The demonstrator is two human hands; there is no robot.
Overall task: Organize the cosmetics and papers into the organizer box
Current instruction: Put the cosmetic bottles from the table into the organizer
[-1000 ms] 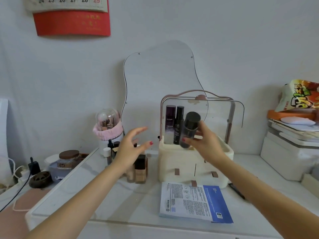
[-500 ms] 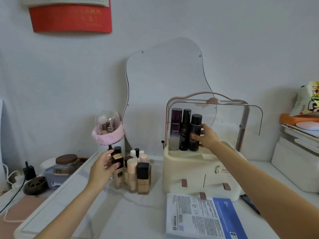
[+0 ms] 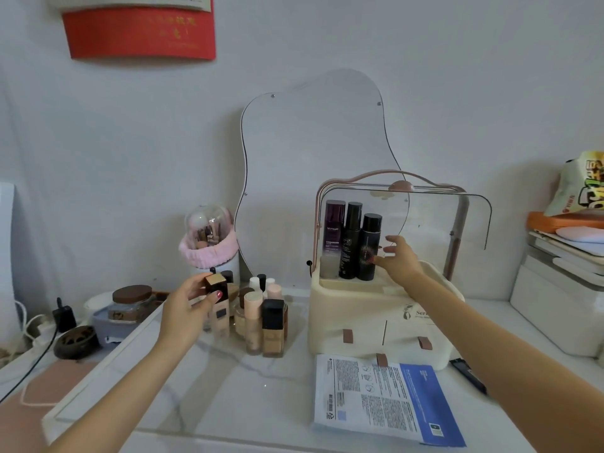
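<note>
Foundation bottle (image 3: 218, 302) is the one in play, standing at the front left of the cluster of bottles (image 3: 261, 318) left of the organizer box (image 3: 376, 325) on the tabletop (image 3: 245, 393). The left hand (image 3: 186, 308) is pinching its square gold cap between thumb and fingers. The right hand (image 3: 400, 256) sits spread and loose just right of the three dark bottles (image 3: 351, 240) inside the box, holding nothing. If it were me, I'd lift straight up so the neighbours don't topple, then slot it upright in the free space right of those three. The paper sheet (image 3: 385, 397) lies flat in front of the box, probably headed for a drawer later.
</note>
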